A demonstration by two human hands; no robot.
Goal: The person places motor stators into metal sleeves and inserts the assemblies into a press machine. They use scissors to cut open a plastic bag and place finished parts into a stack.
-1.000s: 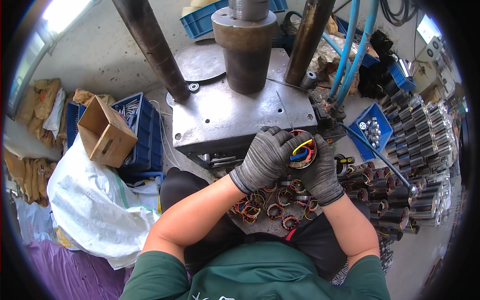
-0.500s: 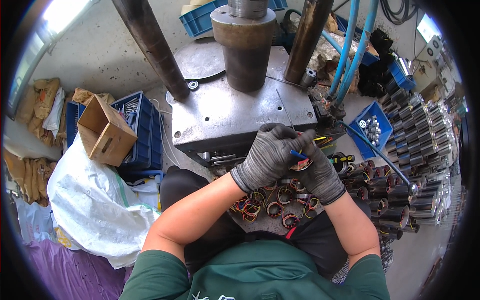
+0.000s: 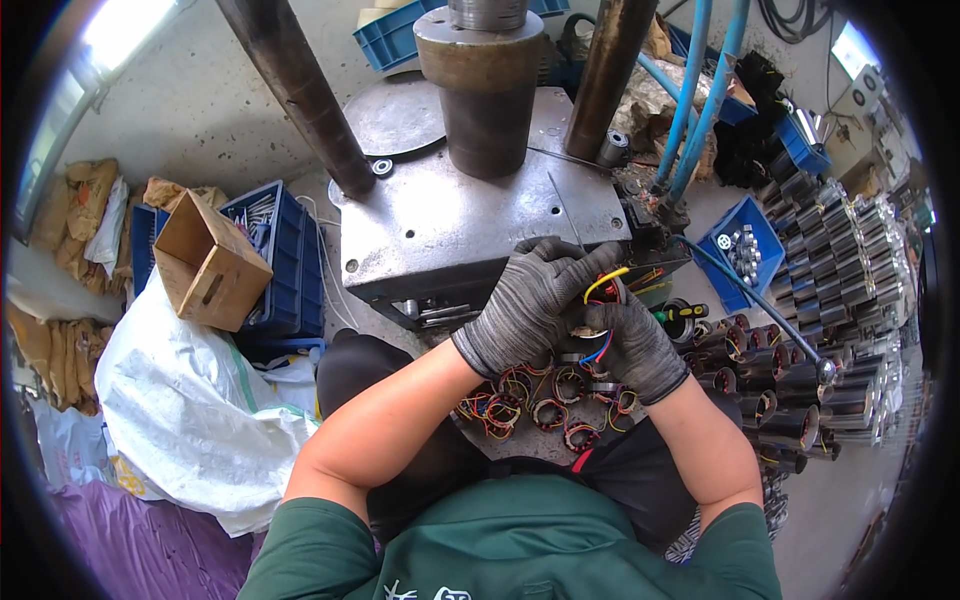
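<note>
My grey-gloved hands meet in front of the press table. A wound motor stator [image 3: 590, 331], mostly covered by the fingers, sits between them. My right hand [image 3: 640, 345] grips it from the right. A yellow lead [image 3: 604, 284] and red ones stick out at its top, and blue and red leads hang below. My left hand [image 3: 522, 302] closes against its left side, the fingers bent over it; the fingertips are partly hidden. Below lie several stators [image 3: 550, 412] with coloured wires. A screwdriver [image 3: 680, 313] with a green and black handle lies just right of my right hand.
The metal press table [image 3: 470, 220] stands ahead, with a heavy ram [image 3: 488, 120] over it and a column on each side. Rows of shiny metal cylinders [image 3: 840, 260] fill the right, beside a blue bin [image 3: 742, 255]. A cardboard box [image 3: 212, 265] and white sack [image 3: 190, 400] are left.
The stator has turned in my hands: the yellow lead now points up and the blue lead hangs below. My right hand has shifted slightly down, its fingers now around the piece.
</note>
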